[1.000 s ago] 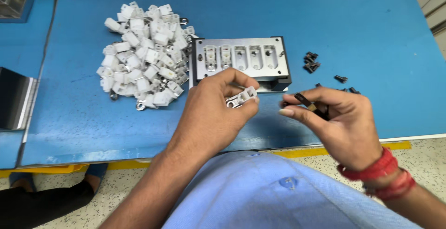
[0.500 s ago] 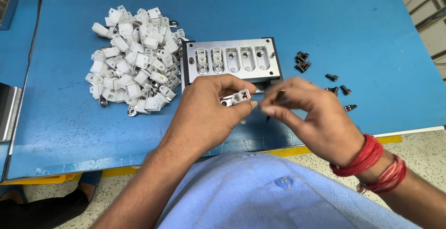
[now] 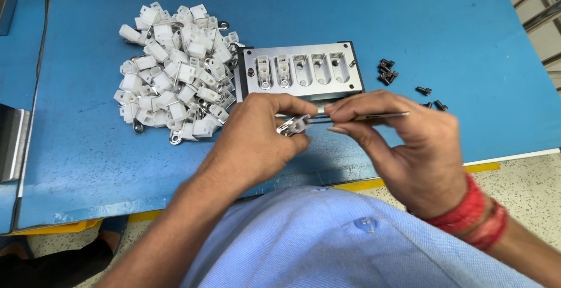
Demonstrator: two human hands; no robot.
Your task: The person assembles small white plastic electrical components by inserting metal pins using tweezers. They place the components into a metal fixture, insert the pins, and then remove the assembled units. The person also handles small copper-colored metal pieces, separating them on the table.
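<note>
The right hand (image 3: 403,147) has closed in on the left hand (image 3: 263,139), its thin metal tool (image 3: 374,115) now meeting the white clip (image 3: 294,125).

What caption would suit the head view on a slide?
Left hand holds a small white plastic part while right hand brings a thin metal tool to it, beside a metal fixture on the blue table.

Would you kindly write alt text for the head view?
Over a blue table, the left hand holds a small white clip while the right hand pinches a thin metal tool against it. Behind lie a metal fixture block, a white clip pile and dark screws.
</note>
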